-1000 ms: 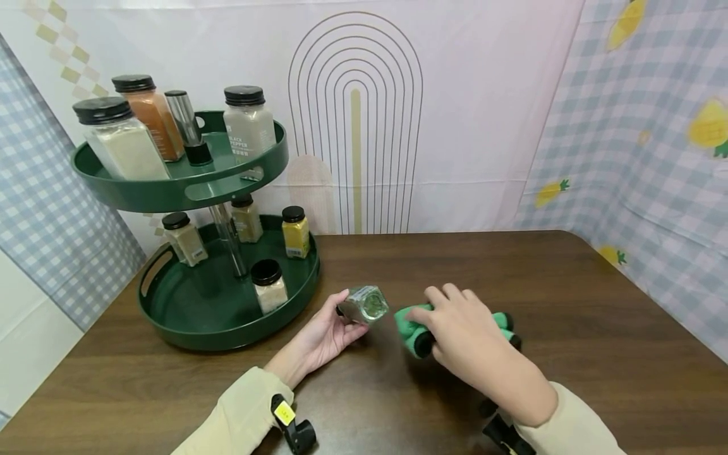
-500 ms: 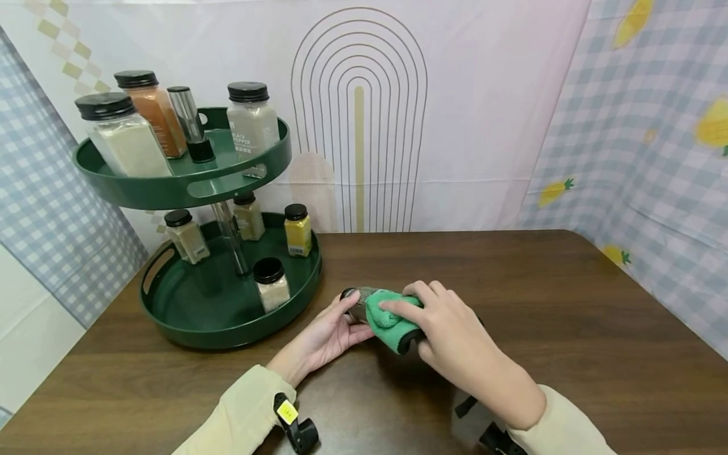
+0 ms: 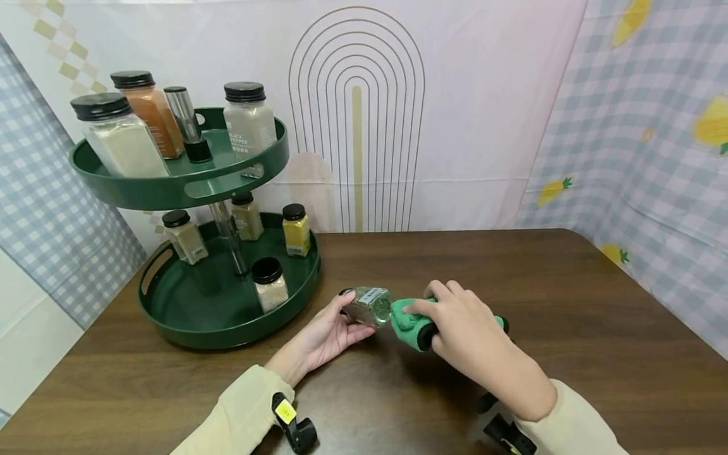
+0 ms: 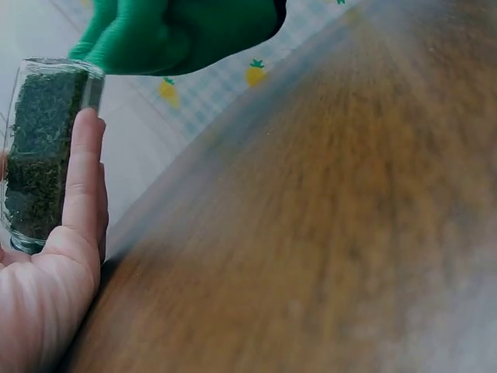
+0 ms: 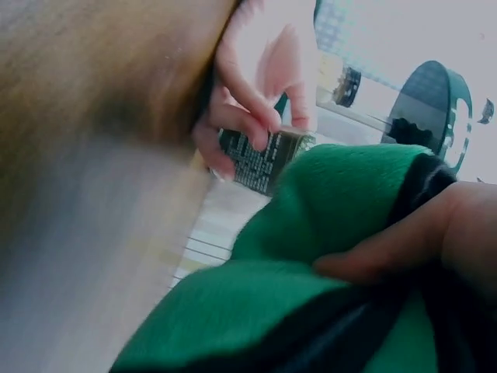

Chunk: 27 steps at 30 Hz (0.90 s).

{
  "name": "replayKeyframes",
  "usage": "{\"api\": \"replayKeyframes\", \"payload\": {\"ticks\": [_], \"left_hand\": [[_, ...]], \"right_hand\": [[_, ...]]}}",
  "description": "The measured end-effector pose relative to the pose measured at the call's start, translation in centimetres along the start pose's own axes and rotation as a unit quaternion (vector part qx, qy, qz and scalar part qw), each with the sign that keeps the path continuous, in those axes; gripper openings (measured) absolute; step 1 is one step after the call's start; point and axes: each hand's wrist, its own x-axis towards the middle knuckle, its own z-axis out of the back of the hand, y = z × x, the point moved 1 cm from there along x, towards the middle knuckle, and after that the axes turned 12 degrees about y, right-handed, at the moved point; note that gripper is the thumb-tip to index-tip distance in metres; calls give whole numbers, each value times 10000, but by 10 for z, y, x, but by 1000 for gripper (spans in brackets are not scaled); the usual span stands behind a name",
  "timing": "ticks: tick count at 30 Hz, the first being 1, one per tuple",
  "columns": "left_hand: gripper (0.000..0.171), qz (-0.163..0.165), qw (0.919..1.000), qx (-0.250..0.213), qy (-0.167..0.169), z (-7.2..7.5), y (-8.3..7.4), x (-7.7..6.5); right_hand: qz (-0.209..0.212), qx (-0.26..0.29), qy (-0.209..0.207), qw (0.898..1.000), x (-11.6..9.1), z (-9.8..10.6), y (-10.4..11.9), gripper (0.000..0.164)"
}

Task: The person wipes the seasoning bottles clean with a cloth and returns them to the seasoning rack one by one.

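Observation:
My left hand (image 3: 327,335) grips a small clear spice jar (image 3: 370,306) of dried green herbs by its dark-lidded end. The jar lies tilted on its side above the table, its glass base turned to the right. In the left wrist view, fingers run along the side of the jar (image 4: 46,148). My right hand (image 3: 469,335) holds a bunched green cloth (image 3: 408,323) with black edging, just right of the jar's base. Whether cloth and glass touch is hard to tell. The right wrist view has the cloth (image 5: 342,194) large in front, with the thumb pressed into it.
A two-tier green rack (image 3: 227,328) stands at the left. Its upper tray (image 3: 188,189) carries several large jars and a metal grinder (image 3: 186,123). Small jars, among them a yellow one (image 3: 296,230), stand on the lower tray. The brown table (image 3: 569,303) extends to the right.
The right hand brought the cloth left over the jar's base, then drew it back to the right. The jar has turned a little in the left hand, and its label now shows.

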Motion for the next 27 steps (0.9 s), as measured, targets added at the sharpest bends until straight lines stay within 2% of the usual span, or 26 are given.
{"api": "replayKeyframes", "payload": {"ticks": [3,5,8,10,15,24,27], "left_hand": [[43,17,9999,-92,-111,1,0,-1],[45,37,9998,-124,-150,1,1,-1],[46,59,9999,-76,-84,1,0,-1],[43,60,10000,-35,25,1,-1,-1],[37,24,9998,-44,176,0,-2,-1],[46,48,10000,-17,29,-1,-2,0],[48,80,10000,-19,19,0,-2,-1]], "right_hand": [[-217,-111,53,9997,0,0,-5,48],[-254,-9,-265,9993,0,1,-8,53],[-42,414,-940,9947,1,2,-9,61],[158,539,-1115,9922,2,3,-7,64],[333,377,-807,9955,1,0,-4,58],[254,43,-239,9994,-2,3,-5,48],[196,-147,-465,9986,-3,7,-5,49]]}}
